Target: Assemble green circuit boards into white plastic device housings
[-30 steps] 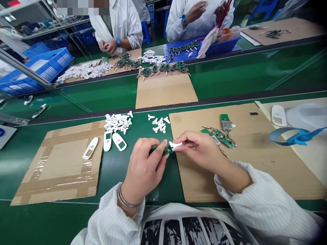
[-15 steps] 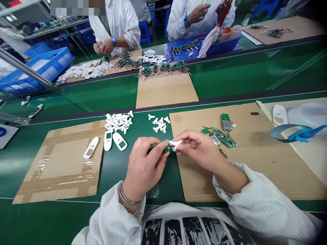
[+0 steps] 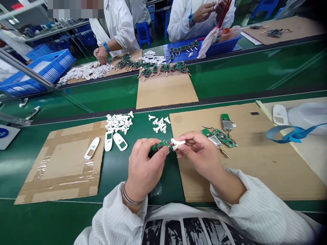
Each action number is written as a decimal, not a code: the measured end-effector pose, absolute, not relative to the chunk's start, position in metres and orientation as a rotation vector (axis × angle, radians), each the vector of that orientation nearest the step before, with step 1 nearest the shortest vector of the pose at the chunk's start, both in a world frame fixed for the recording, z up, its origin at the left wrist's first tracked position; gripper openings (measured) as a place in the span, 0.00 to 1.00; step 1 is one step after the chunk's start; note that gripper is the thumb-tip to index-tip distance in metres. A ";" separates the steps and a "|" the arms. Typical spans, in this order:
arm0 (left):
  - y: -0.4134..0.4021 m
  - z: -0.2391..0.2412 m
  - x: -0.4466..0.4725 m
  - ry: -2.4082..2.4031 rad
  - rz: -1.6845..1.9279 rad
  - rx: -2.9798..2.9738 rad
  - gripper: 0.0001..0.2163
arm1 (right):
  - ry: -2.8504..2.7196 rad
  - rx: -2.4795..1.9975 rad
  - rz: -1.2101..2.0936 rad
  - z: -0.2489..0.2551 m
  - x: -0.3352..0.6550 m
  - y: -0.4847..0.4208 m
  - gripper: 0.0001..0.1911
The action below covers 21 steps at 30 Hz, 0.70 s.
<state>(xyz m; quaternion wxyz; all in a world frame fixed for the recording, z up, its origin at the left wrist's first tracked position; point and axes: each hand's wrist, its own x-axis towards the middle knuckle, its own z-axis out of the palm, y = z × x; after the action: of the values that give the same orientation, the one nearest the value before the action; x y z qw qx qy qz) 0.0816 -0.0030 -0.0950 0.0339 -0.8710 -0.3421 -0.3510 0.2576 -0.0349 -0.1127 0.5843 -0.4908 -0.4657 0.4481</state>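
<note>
Green bench (image 3: 51,217) fills the lower frame; cardboard sheet (image 3: 255,170) lies right of center, another (image 3: 58,166) left. Low center, our L hand (image 3: 144,172) has its fingers (image 3: 155,157) closed on green PCB (image 3: 159,147). Our R hand (image 3: 201,158) pinches white clip (image 3: 177,143) narrow w/ fingertips (image 3: 190,139), right at PCB's end. Loose clips (image 3: 119,122) sit just above hands, upper-center.

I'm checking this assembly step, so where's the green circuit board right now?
In the head view, the green circuit board is pinched in the left hand at centre, its end beside the white plastic piece held by the right hand.
</note>
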 end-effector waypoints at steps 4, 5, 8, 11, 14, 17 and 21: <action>-0.004 -0.095 0.084 -1.037 -1.012 -2.658 0.06 | -1.105 -1.191 1.001 -0.114 0.255 -0.037 0.08; -0.005 -0.096 0.084 -1.029 -0.996 -2.666 0.06 | -1.127 -1.193 0.989 -0.113 0.255 -0.038 0.07; -0.005 -0.097 0.085 -1.033 -1.000 -2.687 0.07 | -1.212 -1.208 0.948 -0.112 0.257 -0.038 0.06; -0.004 -0.098 0.083 -1.054 -1.027 -2.707 0.08 | -1.240 -1.235 0.919 -0.111 0.262 -0.035 0.06; -0.004 -0.099 0.082 -1.059 -1.015 -2.723 0.09 | -1.230 -1.245 1.000 -0.110 0.268 -0.030 0.06; -0.004 -0.099 0.082 -1.040 -0.999 -2.717 0.09 | -1.260 -1.250 1.127 -0.108 0.274 -0.026 0.07; -0.003 -0.099 0.082 -1.022 -0.991 -2.715 0.10 | -1.336 -1.295 1.088 -0.107 0.280 -0.025 0.08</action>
<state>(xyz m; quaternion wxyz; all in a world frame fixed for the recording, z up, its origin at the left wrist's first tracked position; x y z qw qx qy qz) 0.0823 -0.0028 -0.0989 0.0380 -0.8850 -0.3330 -0.3232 0.2803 -0.0247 -0.1070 0.4731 -0.5293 -0.5460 0.4447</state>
